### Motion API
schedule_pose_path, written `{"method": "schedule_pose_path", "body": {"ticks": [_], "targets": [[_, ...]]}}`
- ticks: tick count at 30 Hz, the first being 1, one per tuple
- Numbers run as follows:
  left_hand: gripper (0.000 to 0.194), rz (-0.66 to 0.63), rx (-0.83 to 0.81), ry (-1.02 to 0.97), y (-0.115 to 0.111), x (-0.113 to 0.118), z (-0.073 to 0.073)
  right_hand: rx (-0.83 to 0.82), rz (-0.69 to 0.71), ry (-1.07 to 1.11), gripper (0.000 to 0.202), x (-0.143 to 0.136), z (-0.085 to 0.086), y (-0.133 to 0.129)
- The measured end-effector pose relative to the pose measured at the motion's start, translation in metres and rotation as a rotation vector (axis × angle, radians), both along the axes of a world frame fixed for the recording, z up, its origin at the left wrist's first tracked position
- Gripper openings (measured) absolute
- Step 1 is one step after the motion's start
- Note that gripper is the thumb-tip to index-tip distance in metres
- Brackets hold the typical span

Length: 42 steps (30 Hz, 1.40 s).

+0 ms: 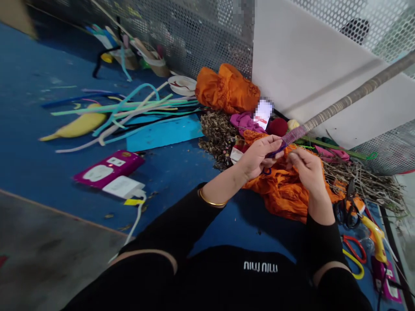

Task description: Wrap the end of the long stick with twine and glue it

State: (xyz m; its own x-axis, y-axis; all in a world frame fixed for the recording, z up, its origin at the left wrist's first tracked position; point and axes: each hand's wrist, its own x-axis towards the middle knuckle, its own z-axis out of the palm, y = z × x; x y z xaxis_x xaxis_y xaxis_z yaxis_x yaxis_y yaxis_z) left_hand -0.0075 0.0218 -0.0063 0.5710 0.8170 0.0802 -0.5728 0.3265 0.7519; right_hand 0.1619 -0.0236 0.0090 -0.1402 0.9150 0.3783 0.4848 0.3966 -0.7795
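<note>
My left hand is wrapped round the lower end of a long brown stick, which slants up to the right. Purple thread is wound round the stick close to my fingers, and a loose purple loop hangs under that hand. Just right of the stick's end, my right hand is closed in a pinch; what lies between its fingertips is hidden. Beneath both hands lies a crumpled orange cloth. A bundle of dried plant stems sits left of the cloth.
Pipe cleaners, a banana and a purple power strip lie left on the blue table. At right are black scissors, red-and-yellow scissors and a yellow glue gun. A white panel stands behind.
</note>
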Motion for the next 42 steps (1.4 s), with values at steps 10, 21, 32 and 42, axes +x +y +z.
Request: {"method": "schedule_pose_path", "body": {"ticks": [10,21,32,42], "targets": [[0.035,-0.064,-0.088,-0.011,-0.003,0.012,-0.011,0.201,0.065,0.803,0.045,-0.029,-0.005,0.002],[0.013,-0.203,-0.222,-0.067,-0.003,0.003,-0.006,-0.044,-0.153,0.739,0.045,-0.026,0.001,-0.008],[0.044,0.138,0.174,0.097,-0.013,0.017,-0.009,-0.158,-0.222,1.064,0.041,-0.024,-0.009,0.007],[0.048,-0.042,0.347,0.299,-0.006,0.003,-0.005,-0.048,-0.187,0.884,0.033,-0.02,0.0,0.005]]}}
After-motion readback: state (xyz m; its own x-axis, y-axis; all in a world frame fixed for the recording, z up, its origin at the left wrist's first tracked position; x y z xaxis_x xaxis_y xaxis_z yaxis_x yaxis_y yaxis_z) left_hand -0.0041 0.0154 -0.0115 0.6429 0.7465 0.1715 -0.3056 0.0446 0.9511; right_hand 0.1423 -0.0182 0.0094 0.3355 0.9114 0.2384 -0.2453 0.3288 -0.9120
